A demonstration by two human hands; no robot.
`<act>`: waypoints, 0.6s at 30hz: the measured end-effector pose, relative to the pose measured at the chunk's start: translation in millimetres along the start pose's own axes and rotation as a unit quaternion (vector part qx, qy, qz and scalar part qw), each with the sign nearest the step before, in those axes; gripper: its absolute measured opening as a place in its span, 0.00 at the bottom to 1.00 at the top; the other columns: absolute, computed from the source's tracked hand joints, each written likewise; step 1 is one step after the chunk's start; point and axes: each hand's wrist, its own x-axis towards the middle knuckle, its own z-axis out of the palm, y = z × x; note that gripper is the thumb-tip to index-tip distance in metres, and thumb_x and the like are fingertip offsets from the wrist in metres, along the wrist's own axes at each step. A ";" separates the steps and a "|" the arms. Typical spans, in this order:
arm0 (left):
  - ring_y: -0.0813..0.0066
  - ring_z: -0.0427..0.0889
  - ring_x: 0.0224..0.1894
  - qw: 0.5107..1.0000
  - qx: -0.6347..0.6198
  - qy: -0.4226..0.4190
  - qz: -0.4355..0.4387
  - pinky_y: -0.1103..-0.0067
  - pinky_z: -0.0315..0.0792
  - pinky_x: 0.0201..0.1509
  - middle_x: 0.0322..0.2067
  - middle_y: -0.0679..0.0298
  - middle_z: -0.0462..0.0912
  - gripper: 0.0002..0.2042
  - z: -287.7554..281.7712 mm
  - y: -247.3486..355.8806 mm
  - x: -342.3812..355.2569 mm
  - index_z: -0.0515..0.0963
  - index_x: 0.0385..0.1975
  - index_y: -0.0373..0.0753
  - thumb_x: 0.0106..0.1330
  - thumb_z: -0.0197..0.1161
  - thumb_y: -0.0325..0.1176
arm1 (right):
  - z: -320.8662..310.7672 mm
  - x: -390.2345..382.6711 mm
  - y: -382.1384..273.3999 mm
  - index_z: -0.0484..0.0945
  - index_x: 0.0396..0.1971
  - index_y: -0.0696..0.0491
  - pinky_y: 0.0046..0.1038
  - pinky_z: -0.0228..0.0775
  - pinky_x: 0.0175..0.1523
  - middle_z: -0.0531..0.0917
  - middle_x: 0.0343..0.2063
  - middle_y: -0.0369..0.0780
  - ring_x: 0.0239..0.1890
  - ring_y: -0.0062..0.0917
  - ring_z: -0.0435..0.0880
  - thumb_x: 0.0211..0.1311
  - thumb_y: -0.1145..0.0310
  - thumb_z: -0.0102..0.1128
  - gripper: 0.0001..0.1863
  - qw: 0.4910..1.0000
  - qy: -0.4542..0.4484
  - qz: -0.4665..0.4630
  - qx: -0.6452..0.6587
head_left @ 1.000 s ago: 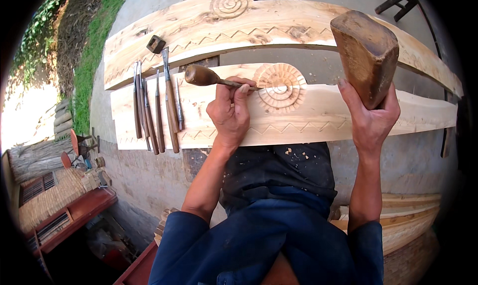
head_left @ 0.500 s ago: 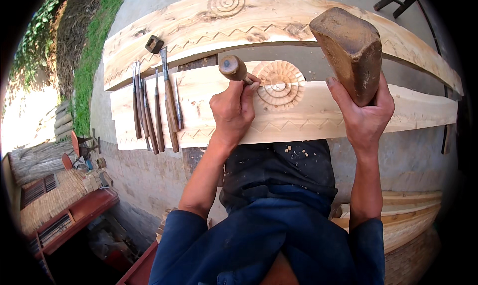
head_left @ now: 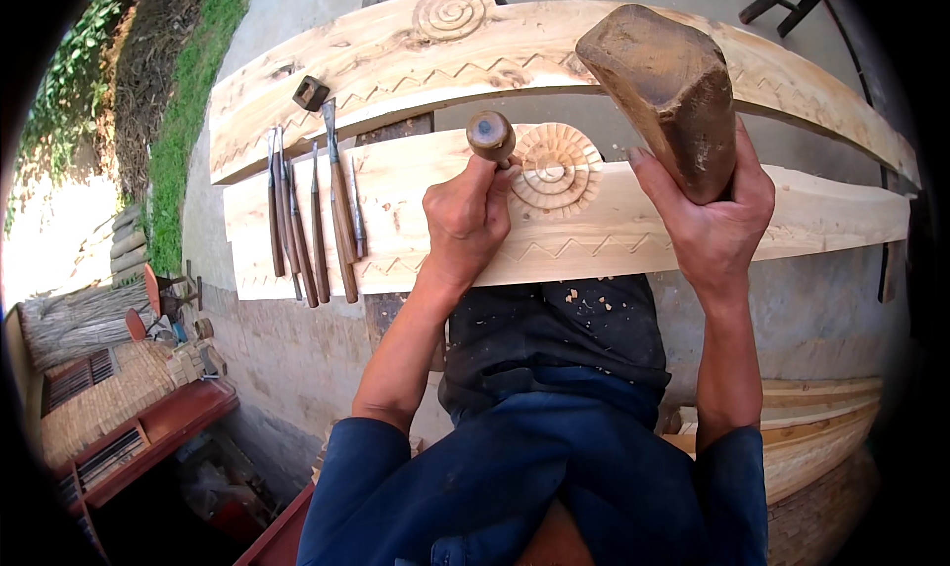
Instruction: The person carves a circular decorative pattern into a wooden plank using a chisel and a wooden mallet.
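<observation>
My left hand is closed around a wood-handled chisel, its round butt facing up. The blade end is hidden behind the fingers, at the left side of a carved spiral rosette. That rosette stands at the far edge of the near pale plank, which also has a zigzag line cut along it. In my right hand is a heavy, worn wooden mallet, raised over the plank to the right of the chisel. A gap separates the mallet from the chisel butt.
Several chisels lie side by side on the plank's left part. A small dark block rests on the far plank, which bears another spiral and zigzag. Wood chips lie on my dark apron. Boards are stacked at lower right.
The chisel's butt has tipped to the right and stands more upright, the left hand shifting slightly with it. The mallet has moved left, closer to the chisel.
</observation>
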 end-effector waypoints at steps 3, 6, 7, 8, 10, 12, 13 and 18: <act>0.63 0.91 0.28 1.000 -0.004 -0.002 0.005 0.74 0.81 0.31 0.35 0.57 0.93 0.04 -2.2 0.8 0.2 0.80 0.36 0.34 0.70 0.68 0.17 | -0.8 6.2 -2.8 0.84 0.56 0.58 0.24 0.83 0.50 0.92 0.41 0.36 0.42 0.18 0.90 0.58 0.74 0.85 0.26 0.998 -0.003 -0.056 -0.041; 0.61 0.92 0.29 1.000 0.006 -0.008 0.009 0.72 0.81 0.31 0.34 0.56 0.93 0.05 -3.0 1.6 0.2 0.81 0.38 0.34 0.68 0.68 0.16 | -3.6 18.9 -11.5 0.85 0.54 0.58 0.24 0.83 0.50 0.92 0.41 0.36 0.41 0.18 0.90 0.58 0.73 0.85 0.25 0.992 0.044 -0.101 -0.061; 0.60 0.92 0.29 1.000 0.014 -0.014 0.011 0.71 0.82 0.31 0.34 0.56 0.92 0.06 -2.7 1.5 -0.1 0.81 0.39 0.34 0.67 0.68 0.16 | -4.2 23.2 -15.5 0.85 0.53 0.58 0.25 0.83 0.50 0.92 0.41 0.36 0.41 0.19 0.90 0.58 0.72 0.86 0.24 0.990 0.069 -0.114 -0.053; 0.60 0.92 0.29 1.000 0.015 -0.010 0.011 0.71 0.82 0.31 0.34 0.56 0.92 0.06 -2.0 0.1 0.2 0.81 0.39 0.34 0.67 0.68 0.16 | -4.6 27.5 -19.6 0.86 0.52 0.58 0.25 0.83 0.50 0.93 0.41 0.37 0.42 0.20 0.90 0.58 0.72 0.86 0.23 0.986 0.095 -0.127 -0.047; 0.55 0.86 0.23 0.999 0.005 0.002 0.037 0.64 0.76 0.25 0.24 0.55 0.84 0.14 0.5 -2.6 2.6 0.82 0.47 0.36 0.62 0.71 0.16 | -11.7 31.4 -37.0 0.87 0.52 0.59 0.26 0.83 0.52 0.93 0.41 0.38 0.42 0.20 0.90 0.59 0.74 0.85 0.22 0.991 0.124 -0.042 -0.001; 0.55 0.85 0.22 0.999 0.001 0.011 0.039 0.64 0.76 0.25 0.24 0.55 0.83 0.14 2.1 0.0 3.3 0.81 0.45 0.36 0.62 0.71 0.16 | -8.3 35.8 -34.9 0.87 0.54 0.59 0.27 0.83 0.53 0.92 0.45 0.38 0.43 0.20 0.90 0.61 0.74 0.83 0.21 0.989 0.126 -0.043 0.061; 0.55 0.85 0.22 0.999 -0.001 0.013 0.039 0.64 0.76 0.25 0.24 0.55 0.83 0.13 2.0 -0.3 2.3 0.81 0.45 0.36 0.62 0.71 0.16 | 1.6 37.1 -27.5 0.87 0.55 0.57 0.27 0.83 0.52 0.92 0.45 0.39 0.43 0.23 0.90 0.59 0.79 0.80 0.23 0.987 0.106 -0.117 0.032; 0.56 0.91 0.28 1.000 0.010 -0.008 0.023 0.69 0.83 0.31 0.32 0.56 0.91 0.12 -2.8 1.4 2.5 0.83 0.48 0.33 0.66 0.69 0.16 | -4.0 53.6 -21.2 0.87 0.62 0.45 0.32 0.81 0.42 0.89 0.43 0.34 0.39 0.28 0.89 0.46 0.86 0.75 0.38 0.902 -0.017 -0.297 -0.314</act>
